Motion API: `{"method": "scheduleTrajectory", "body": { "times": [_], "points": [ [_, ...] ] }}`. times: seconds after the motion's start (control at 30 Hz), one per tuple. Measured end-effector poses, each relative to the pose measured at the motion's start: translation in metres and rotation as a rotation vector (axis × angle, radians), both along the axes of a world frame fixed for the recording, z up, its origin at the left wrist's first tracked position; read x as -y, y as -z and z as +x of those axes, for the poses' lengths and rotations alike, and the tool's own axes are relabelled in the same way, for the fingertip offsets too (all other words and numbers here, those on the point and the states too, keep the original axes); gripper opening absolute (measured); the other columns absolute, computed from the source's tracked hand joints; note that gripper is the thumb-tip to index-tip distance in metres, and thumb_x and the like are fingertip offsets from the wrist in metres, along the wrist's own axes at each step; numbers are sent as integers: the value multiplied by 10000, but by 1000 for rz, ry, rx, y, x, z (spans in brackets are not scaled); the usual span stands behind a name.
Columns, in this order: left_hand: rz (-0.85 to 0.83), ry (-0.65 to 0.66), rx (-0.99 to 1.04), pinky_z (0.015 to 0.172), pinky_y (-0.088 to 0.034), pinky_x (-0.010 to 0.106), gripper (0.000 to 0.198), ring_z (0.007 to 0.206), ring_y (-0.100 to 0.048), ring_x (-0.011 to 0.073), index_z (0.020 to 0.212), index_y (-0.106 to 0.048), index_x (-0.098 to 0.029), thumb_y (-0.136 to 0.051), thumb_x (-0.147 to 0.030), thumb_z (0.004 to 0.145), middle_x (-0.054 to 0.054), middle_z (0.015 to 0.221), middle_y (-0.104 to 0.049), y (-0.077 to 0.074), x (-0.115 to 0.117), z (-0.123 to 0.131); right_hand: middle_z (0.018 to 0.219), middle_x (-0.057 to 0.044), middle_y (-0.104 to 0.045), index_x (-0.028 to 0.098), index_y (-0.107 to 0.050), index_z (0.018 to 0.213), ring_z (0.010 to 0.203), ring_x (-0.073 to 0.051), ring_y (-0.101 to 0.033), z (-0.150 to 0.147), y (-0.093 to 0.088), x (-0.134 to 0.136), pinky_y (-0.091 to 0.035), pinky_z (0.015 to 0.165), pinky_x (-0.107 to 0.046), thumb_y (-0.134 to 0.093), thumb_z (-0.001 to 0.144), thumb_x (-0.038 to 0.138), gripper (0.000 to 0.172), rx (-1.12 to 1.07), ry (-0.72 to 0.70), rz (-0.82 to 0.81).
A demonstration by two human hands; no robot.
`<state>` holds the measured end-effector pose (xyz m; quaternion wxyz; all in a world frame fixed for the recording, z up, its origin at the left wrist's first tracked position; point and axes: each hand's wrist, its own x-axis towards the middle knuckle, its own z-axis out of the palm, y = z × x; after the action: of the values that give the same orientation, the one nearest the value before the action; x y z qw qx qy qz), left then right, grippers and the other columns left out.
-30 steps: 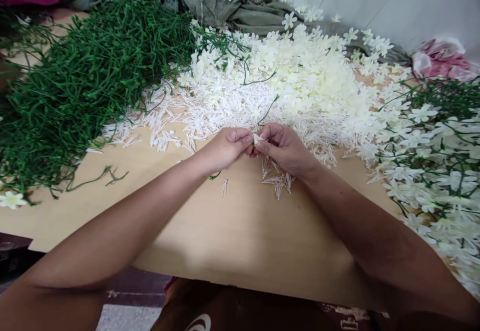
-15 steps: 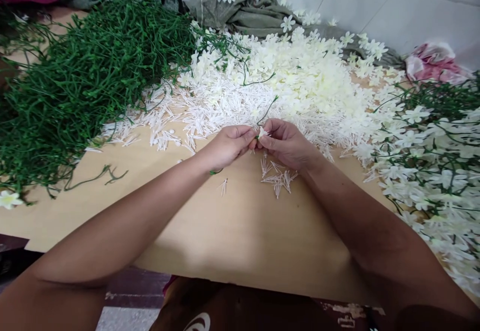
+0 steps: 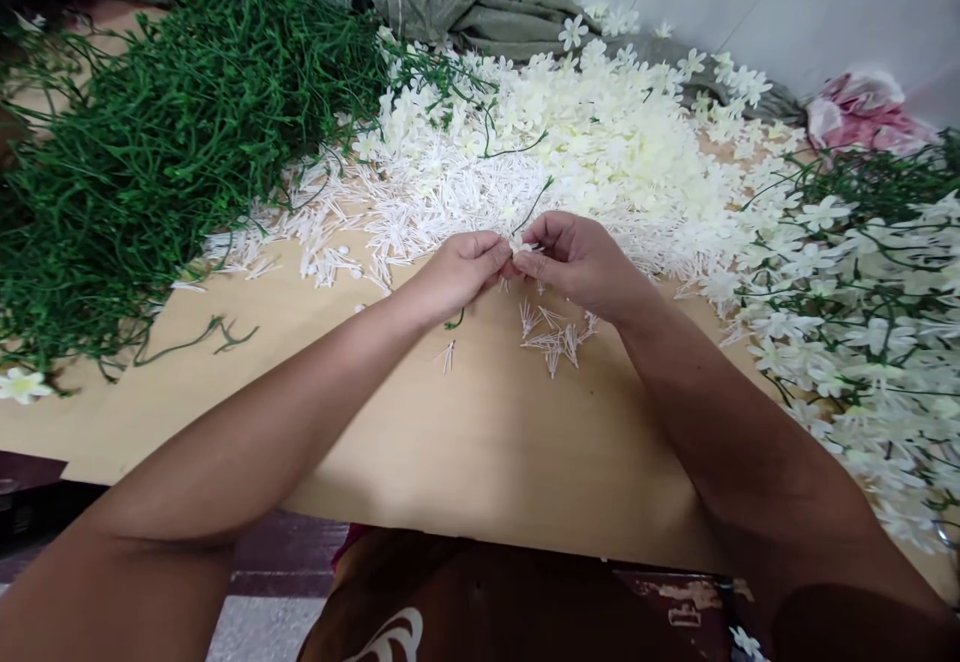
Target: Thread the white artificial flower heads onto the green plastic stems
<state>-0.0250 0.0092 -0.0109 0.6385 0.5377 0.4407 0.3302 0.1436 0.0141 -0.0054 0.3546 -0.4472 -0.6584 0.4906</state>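
Note:
My left hand (image 3: 466,270) pinches a green plastic stem (image 3: 455,321); one end shows below the palm, and another green tip rises above my fingers. My right hand (image 3: 583,260) has its thumb and fingertips closed on a small white artificial flower (image 3: 519,245). Both sets of fingertips meet over the table, with the flower between them. How far the stem goes into the flower is hidden by my fingers. Just below my hands lie several thin white sticks (image 3: 555,340), with another small bunch (image 3: 448,355) to their left.
A big heap of green stems (image 3: 202,132) covers the left side. Behind my hands spreads a pile of white flowers (image 3: 592,132) with white sticks (image 3: 465,192) in front. Flowers on stems (image 3: 862,342) fill the right. Grey cloth (image 3: 495,17) lies along the tiled wall.
The fingers of my right hand have shifted around the flower, which now faces more upward. Both hands remain together, and the whole view has moved slightly.

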Motion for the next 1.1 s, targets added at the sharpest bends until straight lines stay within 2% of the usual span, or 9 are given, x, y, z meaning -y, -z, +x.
{"method": "scheduleTrajectory", "body": {
  "times": [0.07, 0.13, 0.3, 0.47, 0.6, 0.67, 0.83, 1.0, 1.1],
  "points": [
    [-26, -27, 91, 426, -204, 194, 266, 415, -288, 40, 628, -499, -163, -524, -298, 855, -63, 480, -333, 3, -2, -4, 810, -21, -605, 198, -569, 853, 718, -141, -570, 5, -11, 10, -477, 655, -298, -671, 740, 208, 153, 203, 16, 202],
    [-38, -68, 157, 432, -245, 190, 267, 433, -333, 42, 632, -521, -156, -579, -339, 818, -55, 504, -365, 5, -4, -8, 924, -57, -603, 194, -598, 940, 812, -175, -568, 9, -17, 25, -484, 731, -338, -609, 761, 130, 191, 399, -46, 382],
    [34, -20, 163, 489, -323, 206, 332, 484, -422, 62, 623, -577, -141, -650, -444, 739, -21, 530, -482, 7, -1, -11, 953, -124, -618, 161, -636, 834, 908, -237, -521, 11, -4, 51, -456, 857, -428, -506, 811, 83, 154, 724, -282, 576],
    [205, 208, 16, 563, -350, 229, 405, 578, -469, 89, 617, -602, -137, -619, -525, 733, 13, 621, -565, 4, 2, -10, 862, -93, -636, 178, -599, 782, 870, -217, -550, 21, -5, 38, -467, 798, -379, -536, 809, 111, 96, 610, -177, 529],
    [329, 150, -115, 564, -320, 224, 277, 580, -424, 79, 622, -571, -145, -584, -373, 779, -23, 609, -490, 3, 3, -8, 704, -15, -614, 191, -569, 752, 633, -133, -533, 33, -24, 19, -430, 608, -288, -611, 795, 220, 66, 415, 153, 395],
    [318, 134, -122, 564, -317, 222, 203, 581, -415, 79, 679, -576, -145, -584, -325, 774, -33, 615, -485, 3, 4, -7, 660, -3, -602, 187, -571, 756, 569, -111, -500, 38, -30, 13, -393, 551, -269, -594, 813, 254, 91, 380, 243, 382],
    [342, 140, -153, 593, -337, 224, 178, 624, -441, 87, 729, -591, -141, -560, -307, 785, -25, 652, -515, 6, 5, -5, 669, -28, -626, 185, -601, 743, 576, -136, -508, 44, -31, 6, -397, 564, -301, -547, 820, 208, 97, 602, 244, 448],
    [373, -4, -182, 572, -326, 226, 179, 588, -421, 88, 735, -588, -143, -543, -307, 791, -31, 621, -509, 8, 3, -3, 878, -62, -689, 214, -613, 737, 915, -241, -607, 21, -23, -14, -446, 871, -441, -599, 777, 161, 68, 602, 143, 715],
    [378, -95, -171, 590, -344, 226, 176, 610, -435, 93, 749, -588, -147, -543, -311, 795, -26, 639, -517, 10, 2, -4, 867, -48, -685, 217, -614, 712, 948, -239, -595, -4, -13, -34, -426, 919, -449, -603, 759, 126, 103, 634, 48, 723]
  ]
}}
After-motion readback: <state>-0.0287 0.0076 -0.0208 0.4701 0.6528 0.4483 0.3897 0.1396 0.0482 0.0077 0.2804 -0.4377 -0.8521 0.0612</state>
